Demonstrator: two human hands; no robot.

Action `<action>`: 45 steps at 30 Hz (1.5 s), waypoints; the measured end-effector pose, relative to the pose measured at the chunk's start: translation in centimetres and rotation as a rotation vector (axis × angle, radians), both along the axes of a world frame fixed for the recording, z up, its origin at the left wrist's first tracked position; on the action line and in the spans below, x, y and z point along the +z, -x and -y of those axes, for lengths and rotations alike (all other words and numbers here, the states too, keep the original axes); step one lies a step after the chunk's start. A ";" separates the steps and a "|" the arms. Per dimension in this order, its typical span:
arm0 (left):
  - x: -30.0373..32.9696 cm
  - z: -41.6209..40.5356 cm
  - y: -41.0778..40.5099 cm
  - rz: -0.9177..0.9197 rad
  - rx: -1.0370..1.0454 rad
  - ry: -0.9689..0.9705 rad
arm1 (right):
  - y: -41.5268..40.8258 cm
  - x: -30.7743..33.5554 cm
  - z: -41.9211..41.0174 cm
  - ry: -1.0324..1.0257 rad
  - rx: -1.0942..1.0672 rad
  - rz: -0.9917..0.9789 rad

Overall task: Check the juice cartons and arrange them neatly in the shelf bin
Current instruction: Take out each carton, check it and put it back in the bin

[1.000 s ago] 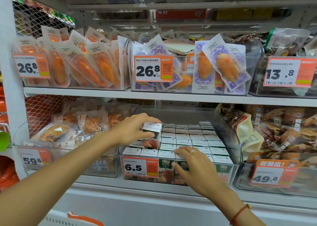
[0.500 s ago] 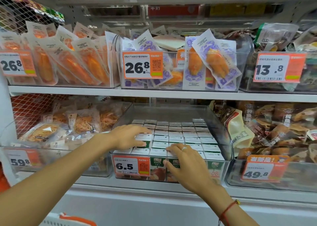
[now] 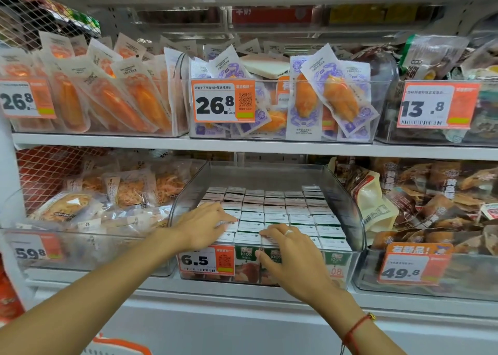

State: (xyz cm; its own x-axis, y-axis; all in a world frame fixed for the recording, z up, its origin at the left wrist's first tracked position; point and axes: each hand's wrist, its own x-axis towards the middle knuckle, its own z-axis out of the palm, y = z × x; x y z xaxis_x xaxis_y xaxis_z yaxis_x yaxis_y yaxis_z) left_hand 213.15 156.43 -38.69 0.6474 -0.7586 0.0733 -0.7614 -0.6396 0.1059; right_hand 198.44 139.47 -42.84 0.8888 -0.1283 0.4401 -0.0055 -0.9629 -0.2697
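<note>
A clear plastic shelf bin point(image 3: 347, 206) on the lower shelf holds several rows of small juice cartons point(image 3: 277, 209), white tops up, packed level. Their green fronts show through the bin's front wall beside a 6.5 price tag point(image 3: 206, 260). My left hand point(image 3: 204, 226) lies flat with straight fingers on the carton tops at the front left. My right hand point(image 3: 289, 252) rests over the front rim, fingers on the tops of the front-row cartons and thumb against the bin's front wall. Neither hand grips a carton.
Clear bins of bagged snacks stand on both sides: one tagged 59.8 point(image 3: 32, 249) at left, one tagged 49.8 point(image 3: 404, 268) at right. The upper shelf point(image 3: 242, 146) hangs low over the carton bin, carrying bins of packets tagged 26.8 and 13.8.
A second ago my left hand held one carton raised above the front left rows. It has lowered the carton into the rows and now lies flat on the tops. My right hand barely moved.
</note>
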 end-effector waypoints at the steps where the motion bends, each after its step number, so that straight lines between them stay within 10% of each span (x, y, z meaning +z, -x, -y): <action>1: -0.1 0.1 0.2 0.013 0.008 0.021 | 0.0 0.0 0.0 0.001 0.001 0.000; 12: -2.9 -4.6 3.6 0.453 0.205 0.626 | -0.4 1.8 -0.1 0.003 0.070 -0.056; 18: -6.4 -7.0 4.0 0.239 0.420 0.815 | -7.1 5.8 0.2 0.055 0.172 -0.228; 30: -6.6 -7.2 4.0 0.109 0.470 0.916 | -15.1 7.9 0.1 0.204 0.207 -0.594; 45: -6.4 -7.4 4.0 0.115 0.463 0.891 | -14.9 8.9 -1.2 0.323 0.166 -0.500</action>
